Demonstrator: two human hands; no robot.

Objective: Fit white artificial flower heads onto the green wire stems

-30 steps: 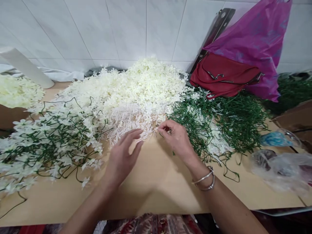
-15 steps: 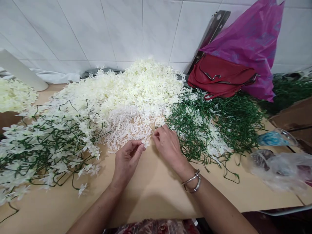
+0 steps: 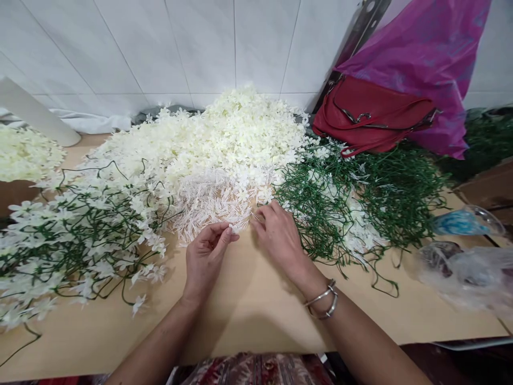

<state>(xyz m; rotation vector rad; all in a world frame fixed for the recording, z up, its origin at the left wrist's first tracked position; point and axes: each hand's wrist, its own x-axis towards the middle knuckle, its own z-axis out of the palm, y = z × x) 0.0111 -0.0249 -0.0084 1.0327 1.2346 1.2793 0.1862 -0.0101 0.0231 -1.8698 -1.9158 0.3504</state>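
Note:
Between thumb and fingers, my left hand (image 3: 209,254) pinches a small white artificial flower (image 3: 234,229) low over the table. My right hand (image 3: 278,232), with bangles (image 3: 323,302) at the wrist, is a little to the right, its fingers closed at the edge of a pile of thin white stamens (image 3: 208,208). What the right fingertips hold, if anything, is too small to make out. Behind both hands rises a large heap of loose cream-white petals (image 3: 240,128). Bare green stems (image 3: 312,219) lie tangled just right of my right hand.
On the left lies a bunch of assembled white flowers on green stems (image 3: 88,240). A red handbag (image 3: 377,115) and a purple plastic bag (image 3: 428,69) stand at the back right. A clear plastic bag (image 3: 468,272) and a blue-patterned cup (image 3: 460,220) sit to the right. A white roll (image 3: 44,115) leans back left.
The view has shifted slightly. My left hand still holds the white flower, turned a little in its fingers. My right hand stays at the stamen pile with its fingers closed.

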